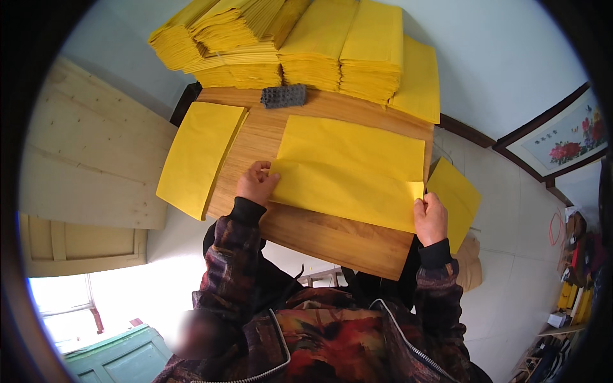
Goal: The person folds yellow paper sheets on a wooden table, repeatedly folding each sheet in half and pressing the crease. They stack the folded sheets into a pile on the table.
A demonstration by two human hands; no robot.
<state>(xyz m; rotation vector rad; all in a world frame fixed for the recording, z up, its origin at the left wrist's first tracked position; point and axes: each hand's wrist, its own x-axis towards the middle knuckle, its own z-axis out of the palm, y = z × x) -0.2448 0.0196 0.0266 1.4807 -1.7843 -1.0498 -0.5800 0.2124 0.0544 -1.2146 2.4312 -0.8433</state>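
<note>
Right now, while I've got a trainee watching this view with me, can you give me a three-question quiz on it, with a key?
1. The left hand is at which part of the yellow sheet on the table?
A) its far right corner
B) its left edge
C) its middle

2. True or false: the dark grey knobbly block lies between that sheet and the yellow stacks at the back.

3. Which hand is nearer the framed flower picture?

Key: 1. B; 2. True; 3. The right hand.
</note>
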